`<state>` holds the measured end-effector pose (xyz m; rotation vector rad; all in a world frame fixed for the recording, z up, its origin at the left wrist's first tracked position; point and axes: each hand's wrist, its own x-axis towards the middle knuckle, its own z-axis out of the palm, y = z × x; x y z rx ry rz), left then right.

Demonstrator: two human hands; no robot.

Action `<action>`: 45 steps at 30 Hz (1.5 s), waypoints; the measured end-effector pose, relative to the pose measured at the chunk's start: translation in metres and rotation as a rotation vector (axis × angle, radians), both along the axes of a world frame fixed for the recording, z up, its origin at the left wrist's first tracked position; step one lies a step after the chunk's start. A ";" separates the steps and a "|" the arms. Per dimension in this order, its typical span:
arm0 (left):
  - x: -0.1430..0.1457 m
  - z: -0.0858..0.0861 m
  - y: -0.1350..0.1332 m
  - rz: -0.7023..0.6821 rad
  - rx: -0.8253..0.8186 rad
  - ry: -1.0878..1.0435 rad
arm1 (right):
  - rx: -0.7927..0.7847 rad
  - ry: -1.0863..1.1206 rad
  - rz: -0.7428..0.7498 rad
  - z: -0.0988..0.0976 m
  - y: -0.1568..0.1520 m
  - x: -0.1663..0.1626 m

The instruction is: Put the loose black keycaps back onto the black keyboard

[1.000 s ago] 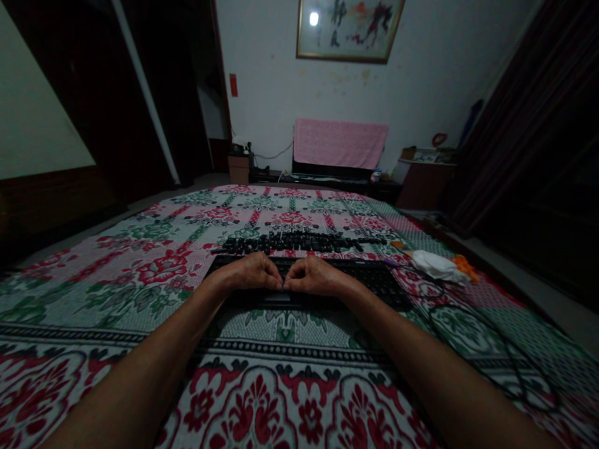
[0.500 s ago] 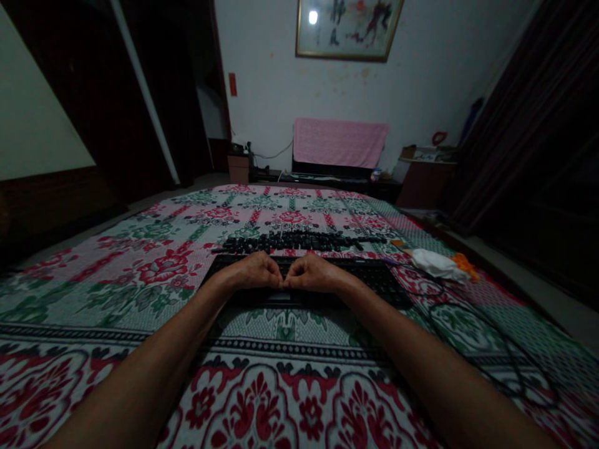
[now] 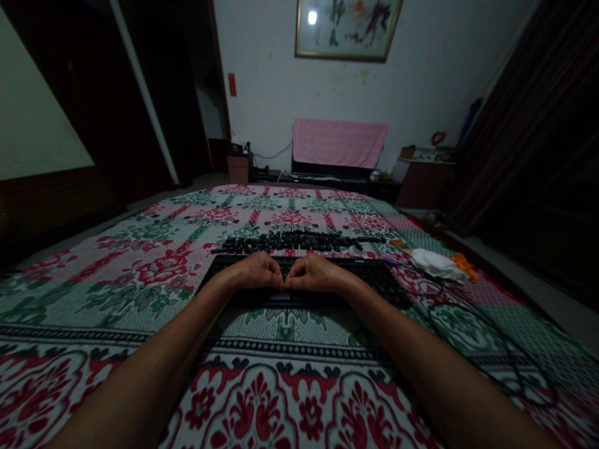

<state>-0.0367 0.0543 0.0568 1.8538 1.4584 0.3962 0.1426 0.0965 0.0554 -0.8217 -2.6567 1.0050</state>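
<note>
A black keyboard (image 3: 374, 277) lies flat on the patterned bedspread in front of me. Over its middle, my left hand (image 3: 259, 270) and my right hand (image 3: 312, 273) meet with their fingertips almost touching. Each has thumb and fingers pinched together. Whatever sits between the fingertips is too small and dark to make out. Just beyond the keyboard, loose black keycaps (image 3: 299, 240) are spread in a long, uneven row. Both wrists and hands cover part of the keyboard's middle.
To the right lie a white cloth (image 3: 435, 263), something orange (image 3: 465, 267) and a looped black cable (image 3: 515, 368). The floral bedspread (image 3: 159, 268) covers the bed. Against the far wall, a pink towel (image 3: 339, 142) drapes over a dark panel, below a framed picture (image 3: 349, 28).
Both hands stay pinched together over the keyboard in almost the same place. The view has shifted very slightly; nothing else has visibly moved.
</note>
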 end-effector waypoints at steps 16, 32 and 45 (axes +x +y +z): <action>-0.001 -0.006 0.001 0.002 0.011 -0.022 | -0.050 0.040 -0.052 -0.007 0.001 -0.003; 0.009 0.002 -0.001 0.043 0.033 0.081 | -0.058 0.001 -0.090 -0.002 -0.003 -0.005; 0.009 -0.001 0.000 0.068 0.029 0.069 | 0.043 -0.046 -0.065 -0.001 -0.004 -0.007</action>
